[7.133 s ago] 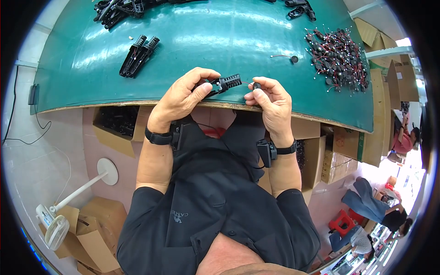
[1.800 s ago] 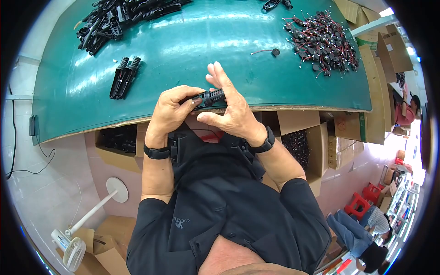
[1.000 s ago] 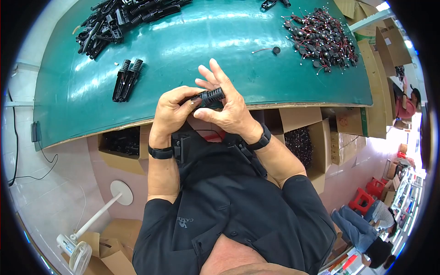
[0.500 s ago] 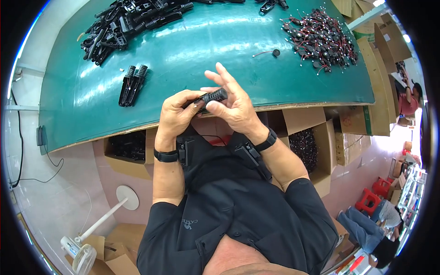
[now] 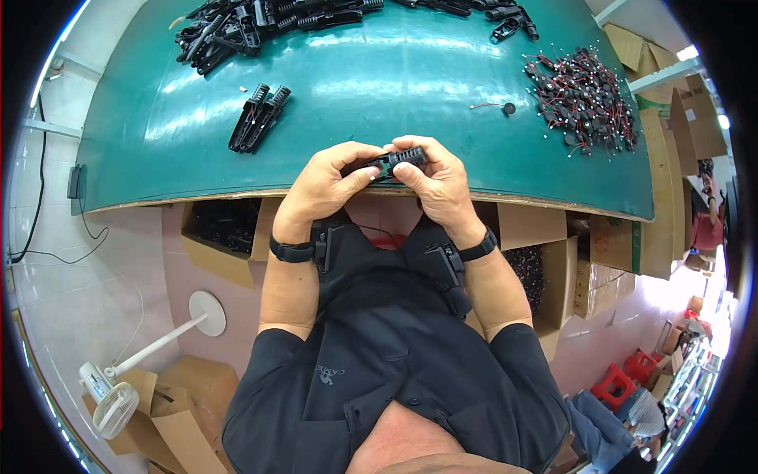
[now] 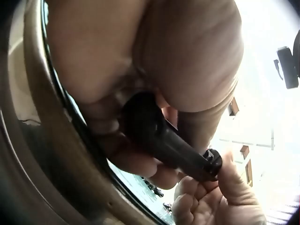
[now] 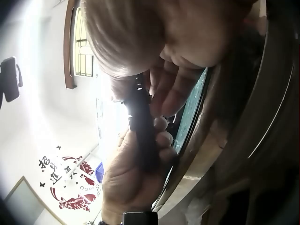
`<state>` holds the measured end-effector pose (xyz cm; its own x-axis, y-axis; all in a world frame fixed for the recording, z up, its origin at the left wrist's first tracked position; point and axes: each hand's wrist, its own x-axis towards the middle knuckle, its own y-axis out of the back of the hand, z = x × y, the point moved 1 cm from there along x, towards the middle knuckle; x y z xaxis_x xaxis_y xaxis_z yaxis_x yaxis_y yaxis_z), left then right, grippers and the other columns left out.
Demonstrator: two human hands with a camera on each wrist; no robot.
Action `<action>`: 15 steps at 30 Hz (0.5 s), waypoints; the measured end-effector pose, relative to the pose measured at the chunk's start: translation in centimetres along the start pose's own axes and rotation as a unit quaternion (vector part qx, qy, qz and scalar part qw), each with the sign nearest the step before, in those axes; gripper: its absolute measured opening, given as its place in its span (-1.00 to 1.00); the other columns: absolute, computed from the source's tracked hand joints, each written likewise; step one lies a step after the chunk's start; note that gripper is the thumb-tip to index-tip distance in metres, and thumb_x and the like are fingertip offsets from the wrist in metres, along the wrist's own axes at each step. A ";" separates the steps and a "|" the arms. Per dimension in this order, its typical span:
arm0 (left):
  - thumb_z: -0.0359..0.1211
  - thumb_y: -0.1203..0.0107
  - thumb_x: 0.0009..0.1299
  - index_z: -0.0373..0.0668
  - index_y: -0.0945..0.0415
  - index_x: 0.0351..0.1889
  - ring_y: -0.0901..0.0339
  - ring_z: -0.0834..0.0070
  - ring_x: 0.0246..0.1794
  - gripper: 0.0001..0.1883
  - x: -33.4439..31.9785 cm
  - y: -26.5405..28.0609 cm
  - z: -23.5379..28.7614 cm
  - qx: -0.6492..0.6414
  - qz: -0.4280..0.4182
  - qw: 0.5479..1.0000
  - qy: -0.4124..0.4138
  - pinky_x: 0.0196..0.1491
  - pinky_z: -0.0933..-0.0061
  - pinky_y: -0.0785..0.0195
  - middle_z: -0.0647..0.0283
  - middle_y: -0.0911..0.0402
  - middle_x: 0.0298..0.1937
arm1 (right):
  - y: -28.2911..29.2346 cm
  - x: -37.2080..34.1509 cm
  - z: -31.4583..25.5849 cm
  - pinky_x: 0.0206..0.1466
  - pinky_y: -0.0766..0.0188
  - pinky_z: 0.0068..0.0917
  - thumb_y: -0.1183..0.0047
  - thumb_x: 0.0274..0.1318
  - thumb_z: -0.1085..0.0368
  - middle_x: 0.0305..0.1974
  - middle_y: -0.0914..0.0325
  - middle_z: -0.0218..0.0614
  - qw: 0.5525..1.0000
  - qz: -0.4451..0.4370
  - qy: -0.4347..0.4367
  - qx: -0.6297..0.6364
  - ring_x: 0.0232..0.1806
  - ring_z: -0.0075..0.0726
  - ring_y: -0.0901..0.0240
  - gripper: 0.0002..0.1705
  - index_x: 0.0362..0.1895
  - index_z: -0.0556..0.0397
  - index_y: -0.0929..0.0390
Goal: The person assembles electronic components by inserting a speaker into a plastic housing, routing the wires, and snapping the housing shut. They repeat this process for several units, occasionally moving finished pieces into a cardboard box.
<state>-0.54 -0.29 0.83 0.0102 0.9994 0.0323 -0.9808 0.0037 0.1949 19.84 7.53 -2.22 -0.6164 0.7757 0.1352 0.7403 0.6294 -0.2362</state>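
Both hands hold one black plastic housing (image 5: pixel 407 157) above the green table's near edge. Its ribbed end lies between the thumb and fingers of my right hand (image 5: pixel 438 183); the other end is gripped by my left hand (image 5: pixel 330 183). In the left wrist view the dark housing (image 6: pixel 164 138) runs from the left palm to the right fingertips. The right wrist view shows the housing (image 7: pixel 142 126) in shadow, with fingers of both hands around it. The inside of the part is mostly hidden by the fingers.
Two black housings (image 5: pixel 260 118) lie side by side on the green table (image 5: pixel 379 95). One wired black disc (image 5: pixel 508 108) lies apart from a heap of wired discs (image 5: pixel 584 103). Black parts (image 5: pixel 229 35) are piled at the far left. Open cartons (image 5: pixel 217 257) stand under the table.
My right hand's raised, spread fingers have come down and now pinch the ribbed end. Earlier, the right hand held a small wired disc; it is not visible now. The head view has shifted.
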 end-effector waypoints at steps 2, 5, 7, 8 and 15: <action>-0.53 -0.24 0.52 -0.30 -0.66 0.18 -0.62 0.63 -0.02 -0.72 -0.1 0.0 0.0 0.008 -0.003 1.000 0.006 0.09 0.57 -0.51 0.30 -0.70 -0.02 | -0.3 0.0 -0.1 0.13 -0.66 -0.50 -0.32 0.37 0.32 0.14 -0.65 -0.20 1.000 0.007 0.004 -0.001 0.07 -0.48 -0.61 -0.54 0.27 0.18 -0.54; -0.51 -0.25 0.53 -0.29 -0.66 0.19 -0.60 0.59 0.04 -0.71 -0.4 -0.3 0.1 0.051 0.020 0.996 -0.071 0.12 0.54 -0.49 0.26 -0.68 0.04 | -0.2 -0.3 -0.1 0.09 -0.68 -0.52 -0.34 0.36 0.30 0.11 -0.66 -0.25 1.000 0.021 -0.005 -0.009 0.03 -0.51 -0.61 -0.55 0.25 0.17 -0.55; -0.50 -0.27 0.51 -0.27 -0.67 0.15 -0.60 0.56 0.05 -0.73 -0.6 -0.6 -0.3 0.022 0.040 0.997 -0.066 0.11 0.51 -0.49 0.24 -0.69 0.05 | 0.0 -0.4 -0.1 0.05 -0.69 -0.52 -0.36 0.35 0.28 0.06 -0.66 -0.30 0.999 0.040 -0.024 -0.020 -0.01 -0.53 -0.62 -0.55 0.23 0.16 -0.57; -0.49 -0.29 0.49 -0.25 -0.69 0.11 -0.61 0.53 0.05 -0.74 -0.7 -0.8 -0.5 -0.006 0.059 0.996 -0.063 0.11 0.48 -0.49 0.22 -0.69 0.06 | -0.1 -0.4 -0.1 0.05 -0.69 -0.52 -0.36 0.35 0.28 0.06 -0.66 -0.30 0.999 0.039 -0.024 -0.021 -0.01 -0.53 -0.62 -0.55 0.23 0.16 -0.57; -0.49 -0.41 0.36 -0.21 -0.69 -0.07 -0.64 0.35 0.08 -0.79 -1.2 -1.7 -1.1 -0.039 0.132 0.983 -0.121 0.12 0.37 -0.51 0.14 -0.68 0.11 | -0.4 -0.3 0.1 0.02 -0.70 -0.53 -0.36 0.35 0.24 -0.03 -0.66 -0.38 0.998 0.060 -0.007 0.000 -0.07 -0.57 -0.62 -0.55 0.21 0.14 -0.58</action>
<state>0.88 -1.50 -0.60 -0.2094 0.9287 0.3061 -0.9676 -0.2420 0.0722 19.70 7.01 -2.23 -0.5273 0.8445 0.0935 0.8088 0.5326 -0.2494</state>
